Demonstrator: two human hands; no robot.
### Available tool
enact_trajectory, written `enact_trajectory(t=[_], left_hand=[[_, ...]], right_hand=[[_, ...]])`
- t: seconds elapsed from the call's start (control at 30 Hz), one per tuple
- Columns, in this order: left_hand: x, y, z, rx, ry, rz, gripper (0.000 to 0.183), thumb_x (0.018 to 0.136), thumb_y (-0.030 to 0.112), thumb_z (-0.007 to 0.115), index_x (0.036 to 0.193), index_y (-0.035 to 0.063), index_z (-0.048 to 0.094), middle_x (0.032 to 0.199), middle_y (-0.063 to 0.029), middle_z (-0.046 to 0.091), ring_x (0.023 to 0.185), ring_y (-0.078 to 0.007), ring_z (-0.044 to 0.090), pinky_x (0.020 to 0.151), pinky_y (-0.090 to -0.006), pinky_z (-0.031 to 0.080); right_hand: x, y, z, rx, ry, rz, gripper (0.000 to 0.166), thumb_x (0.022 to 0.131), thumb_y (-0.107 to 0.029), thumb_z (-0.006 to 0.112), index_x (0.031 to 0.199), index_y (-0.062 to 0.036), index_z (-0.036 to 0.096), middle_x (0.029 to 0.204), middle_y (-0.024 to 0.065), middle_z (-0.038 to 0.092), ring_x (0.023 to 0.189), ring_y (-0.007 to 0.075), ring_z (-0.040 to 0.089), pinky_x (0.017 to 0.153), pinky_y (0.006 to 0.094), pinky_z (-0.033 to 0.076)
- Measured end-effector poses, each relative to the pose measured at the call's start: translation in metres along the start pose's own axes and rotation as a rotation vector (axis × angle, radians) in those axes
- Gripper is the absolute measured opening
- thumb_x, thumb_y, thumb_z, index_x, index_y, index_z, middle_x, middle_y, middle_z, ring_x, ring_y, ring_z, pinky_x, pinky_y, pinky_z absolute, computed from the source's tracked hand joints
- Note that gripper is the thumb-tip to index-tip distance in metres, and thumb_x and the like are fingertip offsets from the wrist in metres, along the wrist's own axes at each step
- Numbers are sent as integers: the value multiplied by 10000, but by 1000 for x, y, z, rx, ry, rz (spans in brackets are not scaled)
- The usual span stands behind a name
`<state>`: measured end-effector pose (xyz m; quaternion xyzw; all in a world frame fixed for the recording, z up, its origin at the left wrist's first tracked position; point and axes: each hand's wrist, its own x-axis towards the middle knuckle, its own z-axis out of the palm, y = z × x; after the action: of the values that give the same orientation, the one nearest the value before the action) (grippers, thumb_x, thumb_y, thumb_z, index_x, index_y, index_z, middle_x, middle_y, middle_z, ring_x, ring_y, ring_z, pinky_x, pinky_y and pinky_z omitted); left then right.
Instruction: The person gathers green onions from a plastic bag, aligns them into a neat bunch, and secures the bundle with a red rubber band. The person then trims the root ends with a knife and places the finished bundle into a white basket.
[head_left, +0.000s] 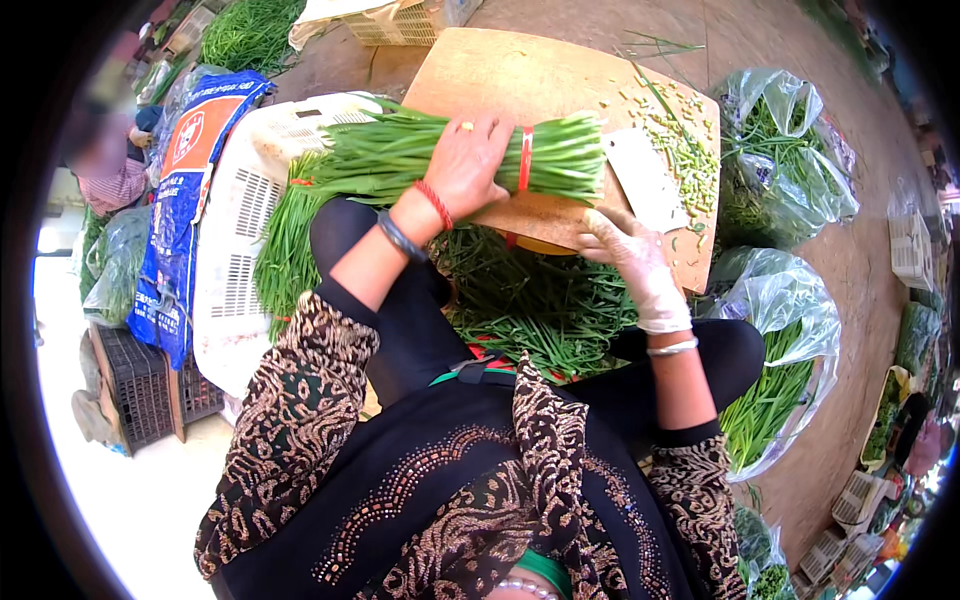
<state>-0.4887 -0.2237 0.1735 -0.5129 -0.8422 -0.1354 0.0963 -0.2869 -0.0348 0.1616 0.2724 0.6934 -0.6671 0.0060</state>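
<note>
My left hand (472, 157) lies over a thick bundle of green garlic chives (390, 150) and grips it. A red band (526, 157) ties the bundle near its pale cut ends, which point right over the wooden board (487, 75). My right hand (630, 255), in a thin translucent glove, is at the board's near edge with fingers apart. It holds nothing that I can see. Just beyond it a cleaver (646, 180) lies flat on the board, its blade beside the cut ends; its handle is mostly hidden by my right hand.
Chopped stem ends (679, 150) litter the board's right side. A white plastic crate (247, 225) with more banded chives (289, 247) stands left. Loose greens (540, 300) lie between my legs. Plastic bags of greens (780, 360) stand right. A person (112, 165) sits at far left.
</note>
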Motion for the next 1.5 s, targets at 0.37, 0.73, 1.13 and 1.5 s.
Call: enact_trajectory(t=[0.37,0.73,1.13,1.5], left_hand=[[-98,83,-82,-87,-315,37,970,685,223,843,1474,3,324,1485,-311,308,1404,-444,308,1156,-533,254],[-80,91,-69,-199,-233,73,882,762,264,797,1469,17,331,1502,-353,239,1416,-484,257,1160,-552,231],[52,-3,-87,-699,-199,-140,464,963,412,575,1157,3,682,1151,-157,692,1058,-267,657,911,-368,503],[109,12,38,-1100,-418,-385,607,996,500,503,1251,-37,624,1263,-135,645,1145,-181,570,1020,-305,417]], right_hand=[[0,21,65,1198,-151,-19,678,913,-474,658,1396,-52,441,1403,166,467,1287,344,462,1068,627,392],[52,15,8,1375,-545,-360,553,977,-230,488,1466,-18,343,1513,137,391,1391,287,371,1189,518,255],[-9,44,-23,771,125,-54,516,1009,-271,549,1368,71,407,1305,242,537,1209,358,563,986,461,513],[62,9,43,967,102,-45,527,899,-326,740,1322,-111,513,1187,35,609,1118,213,568,932,399,445]])
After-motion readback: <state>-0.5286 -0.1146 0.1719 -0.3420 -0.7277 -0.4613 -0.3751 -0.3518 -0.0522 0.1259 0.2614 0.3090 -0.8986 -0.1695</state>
